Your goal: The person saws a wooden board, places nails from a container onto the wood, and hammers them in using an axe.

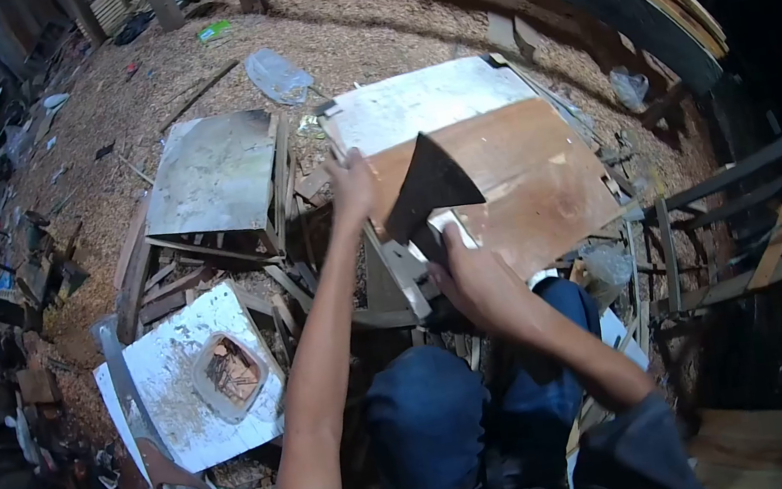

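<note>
Head view. My right hand closes around the narrow end of a dark wedge-shaped blade, thumb laid along the top. A small white piece shows under the thumb; whether it belongs to the tool or is separate, I cannot tell. The blade sits over the brown part of the tabletop, toward its near-left corner, broad edge pointing away from me. Holding it close to the narrow end probably gives me control over its angle.

My left hand is on the tabletop's left edge, about midway along. Its fingers are blurred and partly hidden, so I cannot tell how tight that grip is; the placing looks like a brace, clear of the blade's broad edge.

Pose: left arm stretched nearly straight forward; right elbow bent out to the side, forearm slanting in across the near edge. My bent legs are close to that edge, letting me lean over.

Left of me, a handsaw lies along the left edge of a white board, handle past the near-left corner, likely within reach. A container of wood bits sits toward the board's right edge.
</note>
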